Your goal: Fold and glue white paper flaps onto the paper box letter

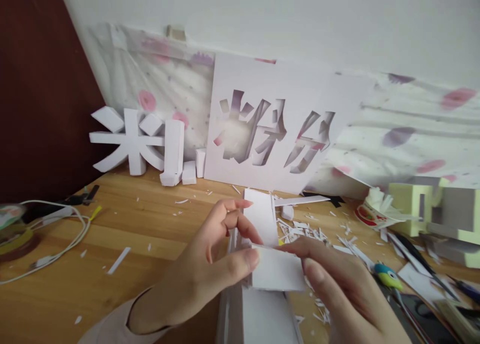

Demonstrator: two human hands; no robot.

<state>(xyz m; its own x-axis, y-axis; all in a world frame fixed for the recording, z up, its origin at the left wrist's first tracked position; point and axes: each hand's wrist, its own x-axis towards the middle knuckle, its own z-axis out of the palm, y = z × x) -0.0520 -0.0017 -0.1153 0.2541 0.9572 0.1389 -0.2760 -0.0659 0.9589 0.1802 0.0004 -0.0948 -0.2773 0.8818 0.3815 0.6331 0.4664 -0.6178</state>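
Nearest me, a long white strip (270, 318) runs away under both hands along the wooden table (150, 239). Above it I have a small white piece (277, 271) held at opposite ends: the left hand (215, 256) pinches its upper left corner, thumb on the face, while the right hand (339, 279) closes thumb and index finger on its right end. I take that two-ended hold as keeping it steady. Whether it touches the strip, I can't tell. Beyond the right hand, paper scraps (303, 231) lie scattered; a paper bowl (369, 217) of white offcuts stands farther right, likely confining some waste. At the back, a white block character (131, 139) stands upright, and a cut-out sheet (296, 99) is propped before the floral cloth (412, 114), perhaps to stay visible.
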